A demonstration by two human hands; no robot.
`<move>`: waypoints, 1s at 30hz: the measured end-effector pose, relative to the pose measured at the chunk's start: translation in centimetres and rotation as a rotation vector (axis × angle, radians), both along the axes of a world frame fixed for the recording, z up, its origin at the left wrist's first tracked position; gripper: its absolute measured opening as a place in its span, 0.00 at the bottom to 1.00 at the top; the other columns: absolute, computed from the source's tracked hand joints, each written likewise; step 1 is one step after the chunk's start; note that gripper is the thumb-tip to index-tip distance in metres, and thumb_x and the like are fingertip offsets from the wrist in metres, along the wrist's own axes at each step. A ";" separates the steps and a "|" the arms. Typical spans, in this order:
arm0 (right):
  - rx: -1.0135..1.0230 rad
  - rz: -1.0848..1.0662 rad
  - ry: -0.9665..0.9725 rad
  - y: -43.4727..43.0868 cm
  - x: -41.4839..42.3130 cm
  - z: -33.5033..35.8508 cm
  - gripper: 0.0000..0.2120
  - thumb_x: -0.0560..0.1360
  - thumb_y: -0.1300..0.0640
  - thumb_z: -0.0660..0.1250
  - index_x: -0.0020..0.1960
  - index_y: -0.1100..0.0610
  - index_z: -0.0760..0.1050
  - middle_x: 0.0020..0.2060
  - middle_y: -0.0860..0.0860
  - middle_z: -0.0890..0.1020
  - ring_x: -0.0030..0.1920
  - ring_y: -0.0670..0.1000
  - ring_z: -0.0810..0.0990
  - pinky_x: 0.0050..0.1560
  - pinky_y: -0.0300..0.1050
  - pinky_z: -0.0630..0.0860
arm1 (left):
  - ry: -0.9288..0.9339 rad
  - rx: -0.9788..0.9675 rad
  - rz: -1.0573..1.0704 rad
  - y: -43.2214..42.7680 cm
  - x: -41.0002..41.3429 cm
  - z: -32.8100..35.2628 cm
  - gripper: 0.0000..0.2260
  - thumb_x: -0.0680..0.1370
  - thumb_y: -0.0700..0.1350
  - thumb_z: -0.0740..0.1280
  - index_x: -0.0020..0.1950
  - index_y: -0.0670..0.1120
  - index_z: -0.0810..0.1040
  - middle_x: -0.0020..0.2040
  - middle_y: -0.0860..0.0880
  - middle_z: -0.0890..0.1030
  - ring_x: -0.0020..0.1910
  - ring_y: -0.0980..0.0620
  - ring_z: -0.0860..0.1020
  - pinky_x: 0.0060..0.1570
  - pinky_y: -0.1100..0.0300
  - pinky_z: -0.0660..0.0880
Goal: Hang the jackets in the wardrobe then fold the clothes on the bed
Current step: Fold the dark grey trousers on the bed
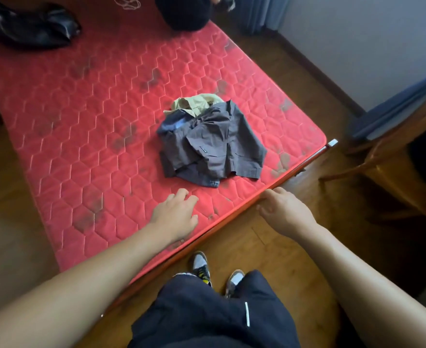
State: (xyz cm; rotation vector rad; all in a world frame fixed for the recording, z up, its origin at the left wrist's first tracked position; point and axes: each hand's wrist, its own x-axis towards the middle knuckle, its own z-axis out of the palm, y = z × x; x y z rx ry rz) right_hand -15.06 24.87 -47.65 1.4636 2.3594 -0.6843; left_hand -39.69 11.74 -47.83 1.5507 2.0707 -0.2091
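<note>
A crumpled pile of clothes lies near the bed's front right corner: grey shorts on top, a beige garment peeking out behind. The bed is a bare red quilted mattress. My left hand hovers over the mattress just in front of the pile, fingers loosely bent, holding nothing. My right hand is at the mattress edge to the right, also empty, fingers relaxed. A black jacket lies at the far left of the bed, and another dark garment at the far middle.
A wooden chair stands right of the bed with a blue cloth over it. Wooden floor runs between the bed and the wall. A white cord lies at the bed's far edge. My legs and shoes are at the bed's side.
</note>
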 end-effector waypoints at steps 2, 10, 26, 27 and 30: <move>-0.018 0.030 -0.026 2.9 -0.4 -2.5 0.21 0.77 0.44 0.62 0.68 0.46 0.72 0.60 0.52 0.76 0.60 0.59 0.77 0.56 0.57 0.79 | 0.027 -0.042 -0.019 2.9 -0.3 -2.2 0.20 0.80 0.53 0.64 0.71 0.50 0.70 0.70 0.46 0.67 0.66 0.41 0.72 0.58 0.46 0.76; -0.024 0.231 -0.204 17.7 -4.8 -19.6 0.16 0.76 0.53 0.64 0.63 0.55 0.71 0.59 0.58 0.71 0.58 0.65 0.73 0.51 0.59 0.76 | 0.058 -0.173 0.028 15.4 -1.6 -16.7 0.27 0.79 0.49 0.65 0.77 0.57 0.62 0.68 0.45 0.66 0.65 0.40 0.71 0.58 0.45 0.74; -0.306 0.283 -0.387 27.5 -4.6 -42.1 0.34 0.84 0.38 0.51 0.83 0.54 0.46 0.82 0.49 0.42 0.81 0.59 0.43 0.71 0.74 0.63 | -0.149 -0.076 0.375 26.3 -5.1 -34.6 0.20 0.79 0.41 0.63 0.72 0.44 0.73 0.67 0.46 0.73 0.69 0.42 0.69 0.64 0.44 0.72; -0.275 0.279 -0.373 27.7 -4.6 -42.0 0.37 0.83 0.35 0.51 0.82 0.56 0.45 0.82 0.49 0.45 0.81 0.59 0.46 0.69 0.72 0.66 | -0.154 -0.033 0.401 26.4 -5.4 -34.3 0.18 0.79 0.42 0.64 0.70 0.44 0.75 0.66 0.46 0.75 0.67 0.42 0.72 0.63 0.46 0.73; -0.193 0.286 -0.318 27.8 -5.8 -41.4 0.45 0.79 0.35 0.64 0.82 0.51 0.41 0.82 0.52 0.45 0.81 0.61 0.47 0.67 0.70 0.69 | -0.231 0.160 0.653 26.9 -5.8 -32.3 0.11 0.77 0.42 0.68 0.58 0.47 0.83 0.52 0.49 0.81 0.52 0.47 0.79 0.53 0.55 0.73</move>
